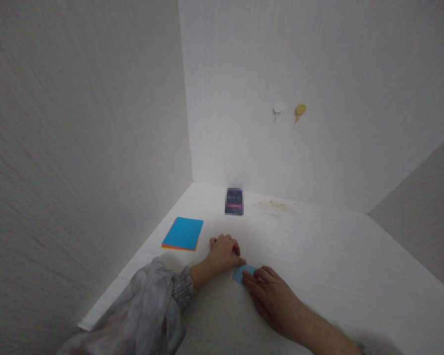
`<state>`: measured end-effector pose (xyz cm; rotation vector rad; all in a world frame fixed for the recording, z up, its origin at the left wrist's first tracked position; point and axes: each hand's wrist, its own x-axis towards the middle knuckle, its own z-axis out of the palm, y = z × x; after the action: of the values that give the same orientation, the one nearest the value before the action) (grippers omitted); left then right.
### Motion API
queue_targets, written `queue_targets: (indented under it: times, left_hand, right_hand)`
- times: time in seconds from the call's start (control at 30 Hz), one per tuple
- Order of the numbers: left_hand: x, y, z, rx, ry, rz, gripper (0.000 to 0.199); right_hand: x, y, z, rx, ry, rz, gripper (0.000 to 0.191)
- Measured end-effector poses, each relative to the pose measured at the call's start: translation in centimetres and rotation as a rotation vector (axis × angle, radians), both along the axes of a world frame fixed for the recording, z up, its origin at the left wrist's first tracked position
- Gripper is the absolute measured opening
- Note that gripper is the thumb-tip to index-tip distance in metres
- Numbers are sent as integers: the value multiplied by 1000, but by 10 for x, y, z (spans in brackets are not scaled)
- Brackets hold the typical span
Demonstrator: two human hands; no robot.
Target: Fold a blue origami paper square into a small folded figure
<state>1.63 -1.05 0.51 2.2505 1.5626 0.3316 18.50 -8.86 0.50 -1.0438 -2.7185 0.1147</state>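
Note:
A small piece of light blue paper (238, 275), folded as far as its outline shows, lies on the white tabletop between my hands. My left hand (224, 254) reaches in from the left with its fingers curled, and its thumb and fingertip pinch at the paper's upper left edge. From the right, my right hand (272, 296) presses its bunched fingertips onto the paper's right side and covers part of it. Creases on the paper are too faint to make out. Left of my left hand rests a stack of square coloured paper (184, 233), blue on top with orange edges below.
A dark phone-like device (234, 201), its screen blurred, stands near the back wall. Brownish marks (277, 205) stain the table to its right. A white hook (277, 108) and a yellow hook (300, 110) are on the back wall. Walls border the table left and right.

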Motion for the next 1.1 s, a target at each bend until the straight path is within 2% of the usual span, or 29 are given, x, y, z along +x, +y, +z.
queue_targets:
  times: [0.23, 0.5, 0.57, 0.63, 0.7, 1.1]
  left_hand:
    - [0, 1, 1, -11, -36, 28, 21]
    - [0, -4, 7, 14, -37, 2, 12]
    - [-3, -4, 7, 0, -56, -60, 14]
    - [-7, -3, 7, -18, -79, -143, 25]
    - [-9, -2, 5, -20, -79, -174, 36]
    - [-2, -2, 7, -43, -92, -20, 17]
  right_hand:
    - [0, -1, 2, 1, -2, -14, 31]
    - [1, -1, 6, 6, 20, -9, 31]
    - [2, 0, 5, 5, 24, -15, 31]
    - [4, 1, 4, -1, 24, -20, 31]
    - [4, 2, 3, 4, 28, -13, 31]
    - [3, 1, 1, 24, -20, 7, 35]
